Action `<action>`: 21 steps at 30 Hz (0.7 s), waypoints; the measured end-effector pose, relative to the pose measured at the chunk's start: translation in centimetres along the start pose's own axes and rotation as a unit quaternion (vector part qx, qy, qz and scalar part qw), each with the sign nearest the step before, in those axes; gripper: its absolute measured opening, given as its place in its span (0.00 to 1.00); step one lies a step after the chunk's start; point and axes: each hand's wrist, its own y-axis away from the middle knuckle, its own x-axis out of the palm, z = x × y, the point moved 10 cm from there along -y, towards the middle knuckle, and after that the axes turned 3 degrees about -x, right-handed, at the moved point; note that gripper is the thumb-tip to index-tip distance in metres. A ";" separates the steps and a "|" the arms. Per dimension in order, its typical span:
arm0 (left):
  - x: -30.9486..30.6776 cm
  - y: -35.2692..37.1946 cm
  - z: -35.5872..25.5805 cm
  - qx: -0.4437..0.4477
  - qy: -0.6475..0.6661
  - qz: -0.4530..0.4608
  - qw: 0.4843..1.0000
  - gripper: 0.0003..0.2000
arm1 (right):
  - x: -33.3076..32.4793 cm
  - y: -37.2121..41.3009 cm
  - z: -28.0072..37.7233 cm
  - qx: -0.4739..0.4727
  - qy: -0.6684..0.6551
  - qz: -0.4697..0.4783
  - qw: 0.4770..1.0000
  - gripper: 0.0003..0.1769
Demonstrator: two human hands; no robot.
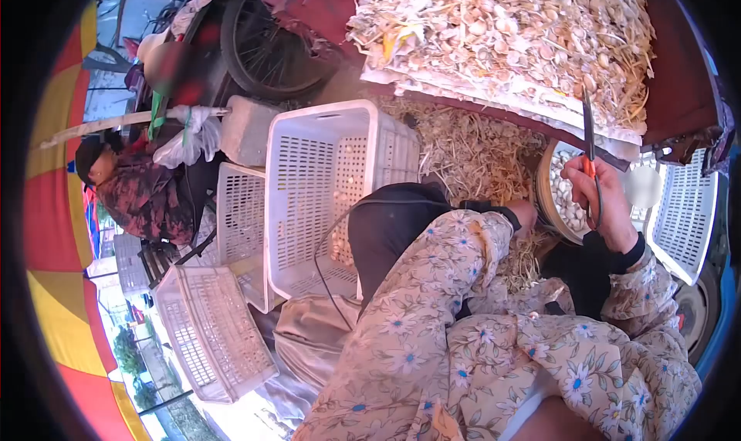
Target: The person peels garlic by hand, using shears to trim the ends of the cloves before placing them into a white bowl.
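Observation:
My right hand [606,194] is closed around a pair of scissors [589,128] with orange handles, its dark blades pointing up toward the heap. That hand is above a round bucket [546,186] holding what look like white garlic bulbs [570,201]. Low beside the bucket is my left hand [525,217], mostly hidden past the floral sleeve, and its fingers do not show. Beyond both hands, a large heap of garlic [509,39] with dry stalks and skins covers a raised surface.
A large white crate [378,155] with a few bulbs stands at my left, with other crates [216,325] beyond it. Dry trimmings [471,147] litter the floor. Another white crate [683,217] is at right. A person [150,190] sits at far left, near a wheel [270,43].

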 end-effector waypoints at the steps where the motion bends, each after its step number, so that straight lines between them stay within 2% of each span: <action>1: -2.7 1.6 -2.2 0.024 0.023 -0.055 0.998 0.09 | -0.4 0.0 0.1 -0.017 0.018 -0.010 1.000 0.09; 3: -5.9 4.6 -4.5 0.072 0.086 -0.201 0.973 0.06 | -0.8 -0.6 -1.0 -0.034 0.025 -0.018 0.999 0.08; 5: -10.1 11.4 -7.0 0.088 0.199 -0.285 0.933 0.03 | -0.3 -1.4 -2.4 -0.057 0.021 -0.014 0.998 0.08; 9: -13.6 20.6 -7.8 0.086 0.236 -0.426 0.869 0.03 | 0.9 -1.6 -3.5 -0.075 0.078 -0.014 0.994 0.08; 10: -13.3 21.4 -7.4 0.096 0.271 -0.405 0.868 0.04 | 1.2 -1.4 -3.0 -0.091 0.102 -0.015 0.990 0.08; 13: -13.5 25.4 -6.3 0.106 0.248 -0.455 0.849 0.04 | 2.1 -0.4 -1.8 -0.133 0.129 -0.019 0.982 0.08; 15: -14.1 29.0 -6.3 0.111 0.233 -0.480 0.839 0.04 | 3.1 0.5 -0.9 -0.102 0.112 -0.010 0.988 0.08; 17: -14.4 31.4 -4.7 0.072 0.300 -0.472 0.826 0.07 | 5.2 2.7 2.6 -0.134 0.104 -0.004 0.986 0.10; 18: -14.7 32.6 -4.2 0.084 0.277 -0.497 0.818 0.08 | 5.8 3.5 4.0 -0.149 0.106 0.007 0.983 0.12; 21: -14.0 35.0 -1.4 0.047 0.365 -0.454 0.812 0.12 | 7.3 6.1 9.1 -0.204 0.135 0.032 0.969 0.12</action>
